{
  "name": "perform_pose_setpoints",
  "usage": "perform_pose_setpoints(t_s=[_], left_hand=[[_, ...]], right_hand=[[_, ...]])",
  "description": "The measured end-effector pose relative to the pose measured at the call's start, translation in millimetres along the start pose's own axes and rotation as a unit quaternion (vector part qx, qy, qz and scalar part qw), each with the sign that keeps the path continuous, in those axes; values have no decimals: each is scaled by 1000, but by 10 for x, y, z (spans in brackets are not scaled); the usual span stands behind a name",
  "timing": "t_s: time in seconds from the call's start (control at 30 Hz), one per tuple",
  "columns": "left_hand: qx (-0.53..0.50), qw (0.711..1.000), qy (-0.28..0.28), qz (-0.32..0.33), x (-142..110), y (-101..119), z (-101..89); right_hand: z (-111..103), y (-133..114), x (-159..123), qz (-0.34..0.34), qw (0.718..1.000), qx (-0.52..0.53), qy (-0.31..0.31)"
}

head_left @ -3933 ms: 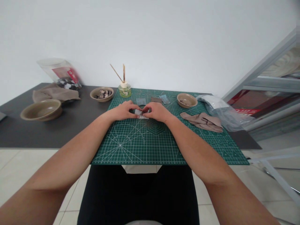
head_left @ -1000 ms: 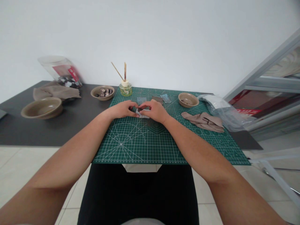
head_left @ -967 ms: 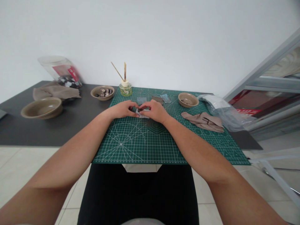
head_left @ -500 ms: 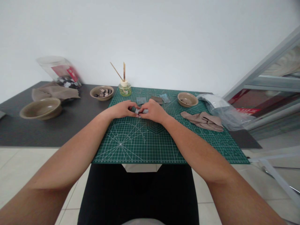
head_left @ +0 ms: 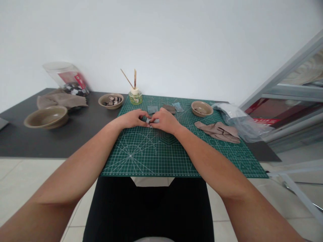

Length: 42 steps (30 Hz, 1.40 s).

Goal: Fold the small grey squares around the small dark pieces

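Over the middle of the green cutting mat [head_left: 143, 161], my two hands meet fingertip to fingertip. My left hand [head_left: 133, 118] is closed, thumb and fingers pinching at a small pale grey piece [head_left: 156, 120]. From the other side my right hand [head_left: 168, 121] is also closed, its thumb and fingers on the same piece. Something small and dark shows between the fingertips, too hidden to name. Just beyond the hands lie a greyish translucent square [head_left: 152, 109], a brown flat piece [head_left: 169, 108] and a bluish clear square [head_left: 178, 107].
A bowl of dark-and-pale pieces [head_left: 111, 101] and a reed diffuser [head_left: 135, 96] stand behind left. Farther left are a larger bowl [head_left: 46, 117], brown cloth [head_left: 62, 100] and clear jar [head_left: 67, 79]. At right are another bowl [head_left: 202, 109], crumpled cloth [head_left: 218, 131] and plastic bag [head_left: 241, 124].
The whole view has shifted slightly. Both hands keep nearly the same pose on the pale grey piece, with only slight finger movement.
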<state>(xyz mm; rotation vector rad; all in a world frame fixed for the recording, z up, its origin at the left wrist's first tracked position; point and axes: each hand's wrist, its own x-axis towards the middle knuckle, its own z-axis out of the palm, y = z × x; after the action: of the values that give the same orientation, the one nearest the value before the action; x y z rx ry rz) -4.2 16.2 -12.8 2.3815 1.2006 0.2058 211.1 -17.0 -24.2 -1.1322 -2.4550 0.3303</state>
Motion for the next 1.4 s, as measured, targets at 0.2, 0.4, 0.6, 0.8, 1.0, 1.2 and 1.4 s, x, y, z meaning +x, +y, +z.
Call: perform_pose_setpoints(t_s=[0.2, 0.4, 0.6, 0.8, 1.0, 1.2, 1.4], left_hand=[[-6, 1000, 4, -1, 0, -26, 16], [-4, 1000, 5, 1, 2, -17, 18], [-5, 1000, 6, 7, -8, 16, 1], [-12, 1000, 3, 12, -1, -29, 17], [-13, 1000, 3, 5, 3, -23, 21], [-4, 1000, -2, 4, 1, -12, 3], [-8, 1000, 4, -2, 3, -51, 32]], right_hand=[[-24, 12, -29, 7, 999, -33, -4], [23, 11, 8, -9, 999, -47, 0], [5, -15, 16, -41, 999, -29, -9], [-23, 2, -22, -13, 999, -38, 4], [23, 13, 17, -15, 999, -41, -1], [19, -13, 29, -39, 999, -20, -11], [-20, 10, -5, -28, 999, -25, -20]])
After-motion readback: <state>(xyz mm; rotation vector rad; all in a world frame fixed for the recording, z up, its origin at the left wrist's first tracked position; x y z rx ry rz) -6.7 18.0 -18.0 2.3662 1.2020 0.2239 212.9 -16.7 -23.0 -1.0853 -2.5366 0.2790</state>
